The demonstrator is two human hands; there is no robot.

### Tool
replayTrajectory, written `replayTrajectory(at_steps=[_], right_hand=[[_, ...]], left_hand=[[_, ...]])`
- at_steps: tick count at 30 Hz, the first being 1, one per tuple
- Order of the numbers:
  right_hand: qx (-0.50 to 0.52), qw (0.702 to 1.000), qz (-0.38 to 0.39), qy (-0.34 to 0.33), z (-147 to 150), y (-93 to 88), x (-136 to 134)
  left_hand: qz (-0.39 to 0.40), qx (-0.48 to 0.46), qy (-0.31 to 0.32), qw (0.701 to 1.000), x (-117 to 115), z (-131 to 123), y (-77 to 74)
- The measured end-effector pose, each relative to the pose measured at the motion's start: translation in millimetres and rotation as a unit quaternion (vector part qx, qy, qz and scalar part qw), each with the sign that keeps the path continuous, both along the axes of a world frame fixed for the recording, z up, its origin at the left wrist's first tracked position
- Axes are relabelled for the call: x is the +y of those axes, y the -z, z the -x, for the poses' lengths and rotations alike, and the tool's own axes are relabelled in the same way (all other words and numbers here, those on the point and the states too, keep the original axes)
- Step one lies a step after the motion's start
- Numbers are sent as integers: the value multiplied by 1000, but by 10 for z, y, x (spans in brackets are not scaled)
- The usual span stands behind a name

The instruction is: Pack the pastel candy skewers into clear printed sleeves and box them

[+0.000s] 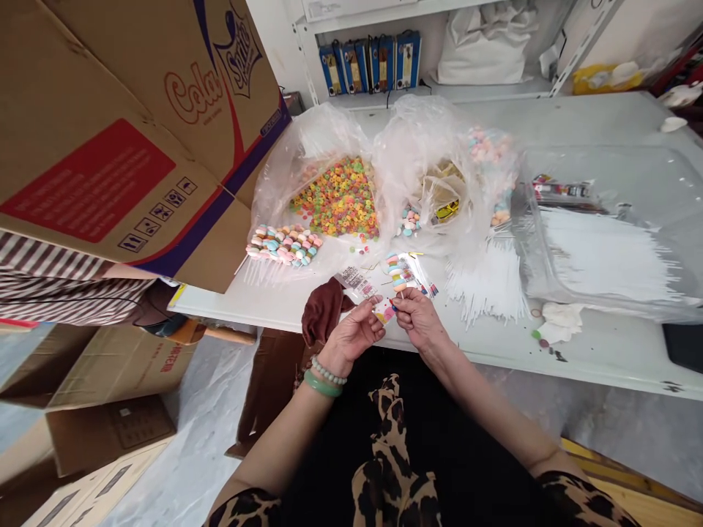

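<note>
Above the front edge of a white worktable (598, 351), the left hand (351, 335) and right hand (420, 319) were held close together, neither spread. The left hand pinched the edge of a clear printed film wrapper (356, 287) between thumb and fingers. The right hand pinched the lower end of a candy stick (398, 273), a stack of pastel candy discs on a white stick. A small colourful printed label (384, 313) lay between the fingertips of both hands; which hand held it could not be determined. The long axis of the candy stick stood nearly upright in the view, its loaded end directed away from the person and tilted slightly left. The candy stick was outside the film wrapper, just beside it. As to state of progress, a heap of assembled pastel candy sticks (284, 245) lay on the table at the left, with bare stick ends projecting toward the person. Further printed packets (420, 277) lay just beyond the right hand. Unprocessed stock was also present: multicoloured candy rings (336, 197) in an open clear plastic bag (313, 157), and loose white sticks (486, 282) on the table. More white sticks (598, 256) lay in a clear plastic tray (620, 172) at the right. A brown cloth (323, 311) hung beside the left hand.
</note>
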State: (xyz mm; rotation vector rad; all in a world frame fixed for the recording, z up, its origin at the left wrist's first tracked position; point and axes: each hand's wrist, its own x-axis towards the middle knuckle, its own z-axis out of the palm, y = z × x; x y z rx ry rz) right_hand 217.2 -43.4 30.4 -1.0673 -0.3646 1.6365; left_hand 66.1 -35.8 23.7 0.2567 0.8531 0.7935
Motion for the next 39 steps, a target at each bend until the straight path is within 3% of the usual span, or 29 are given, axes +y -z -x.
replayTrajectory(at_steps=[5, 11, 21, 26, 32, 35, 39], right_hand=[[-62, 997, -11, 38, 8, 43, 24], [-73, 997, -13, 11, 12, 60, 90], [-138, 989, -42, 16, -88, 102, -26], [-112, 994, -18, -6, 22, 163, -16], [-94, 995, -34, 20, 89, 162, 111], [-134, 990, -38, 21, 23, 141, 138], [-231, 971, -62, 15, -123, 163, 2]], left_hand=[[-105, 145, -9, 984, -27, -55, -54], [-118, 204, -26, 971, 39, -93, -43], [-61, 142, -103, 983, 119, -38, 27], [-63, 115, -84, 988, 115, -91, 32], [-59, 119, -46, 990, 122, -92, 57], [-34, 99, -36, 994, 144, -62, 70], [55, 44, -80, 994, 211, -26, 105]])
